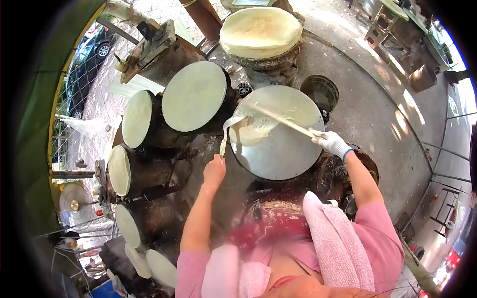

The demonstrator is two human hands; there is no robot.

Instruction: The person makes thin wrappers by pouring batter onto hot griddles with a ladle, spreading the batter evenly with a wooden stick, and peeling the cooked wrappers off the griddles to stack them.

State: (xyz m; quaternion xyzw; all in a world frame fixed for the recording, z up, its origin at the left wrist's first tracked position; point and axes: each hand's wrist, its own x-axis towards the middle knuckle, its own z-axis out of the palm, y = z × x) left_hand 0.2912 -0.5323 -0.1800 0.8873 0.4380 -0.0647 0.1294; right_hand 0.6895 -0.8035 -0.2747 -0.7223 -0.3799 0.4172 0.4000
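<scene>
My left hand (214, 172) is closed on a thin batter-crusted handle (223, 144), which points up at the left rim of a round griddle (278, 161). A whitish flap (233, 120) hangs near its top; I cannot tell whether it is batter or part of the tool. My right hand (332, 142), in a white glove, is closed on a long wooden stick (280, 119) slanting across the griddle. Pale wet batter (257, 130) lies under the stick on the griddle's left half. A thin film covers the upper part, while the lower part looks bare and shiny.
Left of me, several round griddles carry pale rounds, including a large one (194, 97). A thick stack of flat pancakes (261, 32) stands behind the griddle. A dark bucket (320, 92) is at its back right. A wire fence (64, 129) runs at far left.
</scene>
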